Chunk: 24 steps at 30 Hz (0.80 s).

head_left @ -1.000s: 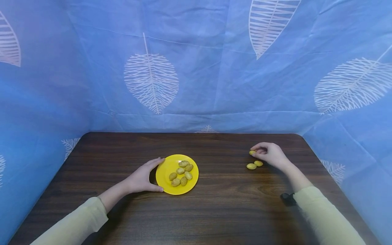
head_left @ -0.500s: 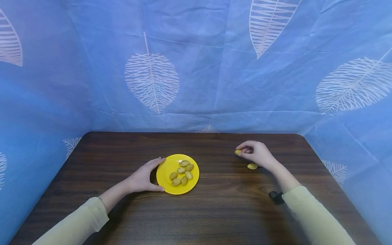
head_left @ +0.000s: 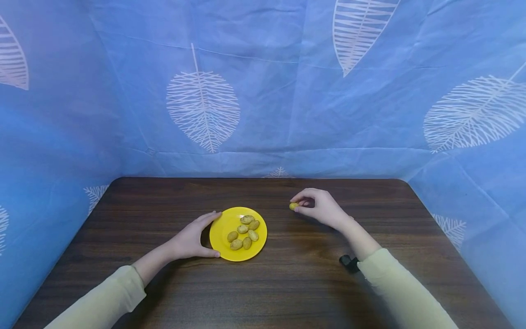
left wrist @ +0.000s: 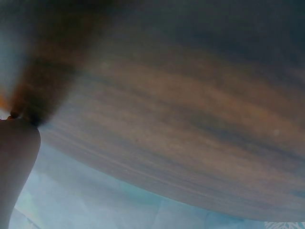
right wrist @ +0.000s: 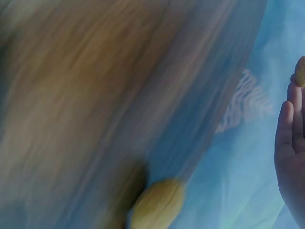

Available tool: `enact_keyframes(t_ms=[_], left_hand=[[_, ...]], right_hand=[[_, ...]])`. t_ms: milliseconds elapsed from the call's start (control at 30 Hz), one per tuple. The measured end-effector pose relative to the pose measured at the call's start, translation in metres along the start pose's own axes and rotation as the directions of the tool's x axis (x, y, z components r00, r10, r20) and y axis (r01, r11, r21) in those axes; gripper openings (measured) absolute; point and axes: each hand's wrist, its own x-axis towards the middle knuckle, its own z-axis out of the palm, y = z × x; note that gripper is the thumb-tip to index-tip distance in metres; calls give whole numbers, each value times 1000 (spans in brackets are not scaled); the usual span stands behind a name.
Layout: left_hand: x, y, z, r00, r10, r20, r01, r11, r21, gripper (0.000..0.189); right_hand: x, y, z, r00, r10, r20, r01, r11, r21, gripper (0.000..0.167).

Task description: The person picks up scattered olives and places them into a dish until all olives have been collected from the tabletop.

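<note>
In the head view, my left hand [head_left: 191,238] holds the left rim of a yellow plate [head_left: 222,224], its thumb at the near edge and fingertips at the far edge. Several small oval yellow-brown fruits [head_left: 243,229] lie on the plate. To the right of the plate, my right hand [head_left: 322,208] pinches one more oval yellow fruit [head_left: 293,206] between thumb and fingertips, above the table. The right wrist view shows this held fruit [right wrist: 300,72] at its right edge. Another fruit [right wrist: 158,205] lies at the bottom of that view, mostly hidden by my right forearm in the head view.
The dark wood-grain table [head_left: 255,292] has rounded far corners. Blue cloth [head_left: 263,109] with white leaf prints hangs behind and along both sides. A small black device [head_left: 349,263] sits at my right wrist, by the sleeve. Blurred tabletop fills most of the left wrist view.
My right hand has moved left toward the plate with the pinched fruit, away from the fruits on the right side of the table. The left hand and plate have stayed in place.
</note>
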Motion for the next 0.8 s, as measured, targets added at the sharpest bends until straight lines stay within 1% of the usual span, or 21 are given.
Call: enact_keyframes(t_ms=[167,300,567,800], left_hand=[[-1,0,0,1000,3,-2,-3,1000,-5,107],[-1,1,0,1000,1,-2,-1,1000,-8,107],[-1,0,0,1000,-9,3,9,1000,-6,107],[0,0,0,1000,-27,11,27,1000,-4,107]], right_hand=[[9,-14,15,999,-25,24,25,1000,8,19],[17,-25,26,998,-31,46,30,999,24,20],[29,-41,47,993,-69,90,65,997,46,20],[40,-52,65,986,-90,137,80,994,75,19]])
